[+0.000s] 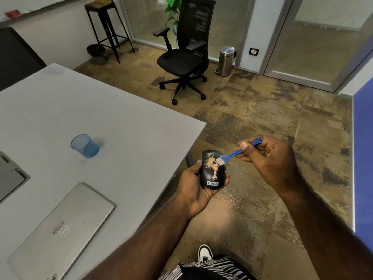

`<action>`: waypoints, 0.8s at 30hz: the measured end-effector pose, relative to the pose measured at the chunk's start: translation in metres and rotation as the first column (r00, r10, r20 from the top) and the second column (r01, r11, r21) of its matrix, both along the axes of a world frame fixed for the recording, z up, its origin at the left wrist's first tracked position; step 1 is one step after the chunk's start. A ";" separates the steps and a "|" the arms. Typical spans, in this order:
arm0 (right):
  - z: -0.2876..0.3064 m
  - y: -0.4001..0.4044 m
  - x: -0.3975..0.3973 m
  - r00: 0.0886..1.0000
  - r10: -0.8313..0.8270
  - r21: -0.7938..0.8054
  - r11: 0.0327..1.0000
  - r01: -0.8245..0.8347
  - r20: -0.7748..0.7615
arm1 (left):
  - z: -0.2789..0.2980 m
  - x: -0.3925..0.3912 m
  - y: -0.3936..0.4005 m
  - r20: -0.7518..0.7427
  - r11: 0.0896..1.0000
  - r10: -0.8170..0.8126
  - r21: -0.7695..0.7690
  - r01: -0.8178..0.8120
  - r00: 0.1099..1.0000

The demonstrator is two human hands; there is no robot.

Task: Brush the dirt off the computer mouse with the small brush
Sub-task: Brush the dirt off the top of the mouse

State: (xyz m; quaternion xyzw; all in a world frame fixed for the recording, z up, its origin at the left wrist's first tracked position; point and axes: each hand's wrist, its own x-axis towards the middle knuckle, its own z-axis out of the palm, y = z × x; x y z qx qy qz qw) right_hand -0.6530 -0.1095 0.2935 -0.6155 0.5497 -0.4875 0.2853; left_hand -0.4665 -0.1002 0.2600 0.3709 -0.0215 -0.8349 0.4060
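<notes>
My left hand (pixel 193 184) holds a black computer mouse (pixel 210 176) from below, just off the table's right edge and over the floor. Tan dirt (pixel 213 165) is scattered down the mouse's top. My right hand (pixel 270 158) pinches a small blue brush (pixel 234 153) by its handle. The brush's pale bristles touch the upper right part of the mouse, at the edge of the dirt.
A grey table (pixel 121 122) fills the left side, with a closed silver laptop (pixel 60 229) near me and a blue mesh cup (pixel 84 146) further back. Dirt specks lie on the carpet (pixel 240 201) below the mouse. A black office chair (pixel 185 55) and a steel bin (pixel 226 61) stand beyond.
</notes>
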 end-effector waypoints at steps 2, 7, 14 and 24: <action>-0.002 -0.001 0.002 0.998 -0.030 0.006 1.000 0.031 -0.051 | 0.000 0.000 0.000 -0.003 1.000 0.001 -0.004 -0.001 1.000; 0.000 -0.003 0.001 0.998 -0.067 -0.005 0.998 0.067 0.001 | -0.001 0.001 0.000 -0.012 1.000 -0.009 -0.008 0.009 1.000; -0.005 -0.006 0.000 0.994 -0.098 0.028 0.995 0.100 -0.050 | -0.003 0.002 0.000 -0.017 1.000 -0.008 -0.023 0.007 1.000; -0.005 -0.006 -0.001 0.994 -0.110 0.023 0.994 0.110 -0.013 | -0.004 0.001 0.000 -0.017 1.000 -0.001 -0.018 0.001 1.000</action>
